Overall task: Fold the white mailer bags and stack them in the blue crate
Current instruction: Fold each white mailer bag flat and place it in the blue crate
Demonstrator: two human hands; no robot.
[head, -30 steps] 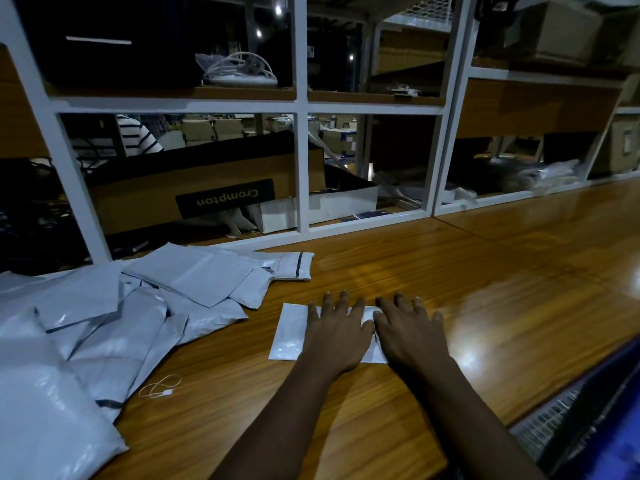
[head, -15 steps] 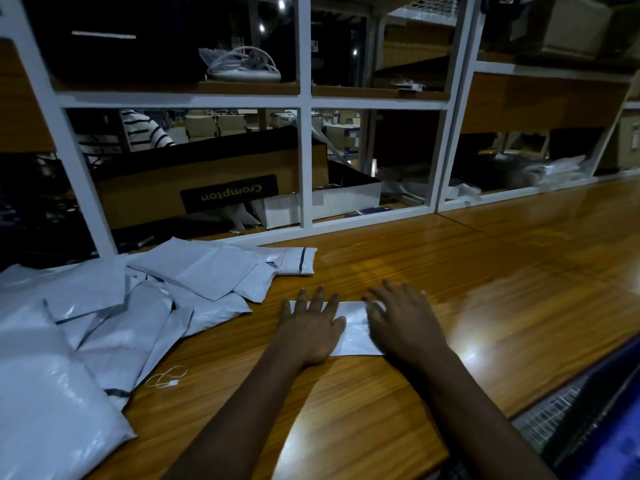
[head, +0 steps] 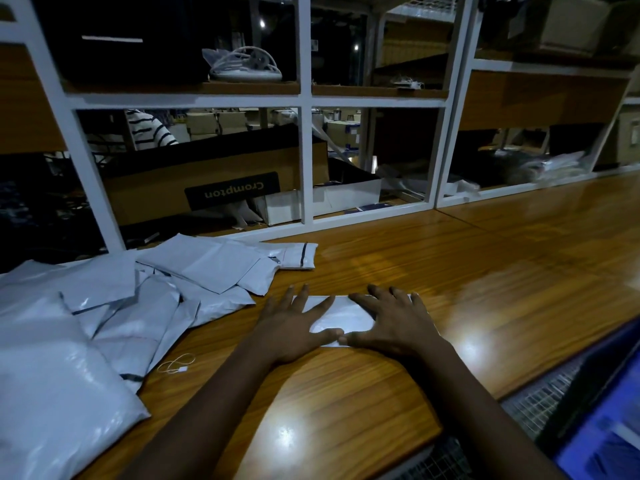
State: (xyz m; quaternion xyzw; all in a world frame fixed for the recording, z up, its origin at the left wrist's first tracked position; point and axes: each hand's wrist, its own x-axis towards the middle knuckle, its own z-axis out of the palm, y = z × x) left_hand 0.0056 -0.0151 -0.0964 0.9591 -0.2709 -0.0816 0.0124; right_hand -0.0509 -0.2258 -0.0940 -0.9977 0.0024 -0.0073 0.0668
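Your long glossy brown wooden worktop [head: 485, 271] fills the frame, and a white-painted metal shelving frame [head: 305, 161] stands along its far edge. At your left lies a loose heap of white plastic mailer bags [head: 121, 306], overlapping and unfolded, spilling toward the near edge. The far-right one, a white mailer with a dark seal strip [head: 298, 256], lies flat just beyond your left fingertips and does not touch them. A brown cardboard box with a black upside-down "Crompton" label [head: 214, 174] sits behind the frame, in the lower shelf bay. The blue plastic crate [head: 609, 427] is at lower right, below the worktop's near edge and only partly in view; I can't tell what's in it. The task piece, a small flat folded white mailer [head: 341, 315], lies on the worktop in front of you, well apart from the crate. Your left hand [head: 294, 327] covers its left end and your right hand [head: 394, 323] its right end. Both hands lie palm-down with fingers straight and spread, pressing it flat and gripping nothing, and the thumb tips meet at its near edge. A thin white string loop with a tiny tag [head: 176, 363] lies on the wood by the heap.
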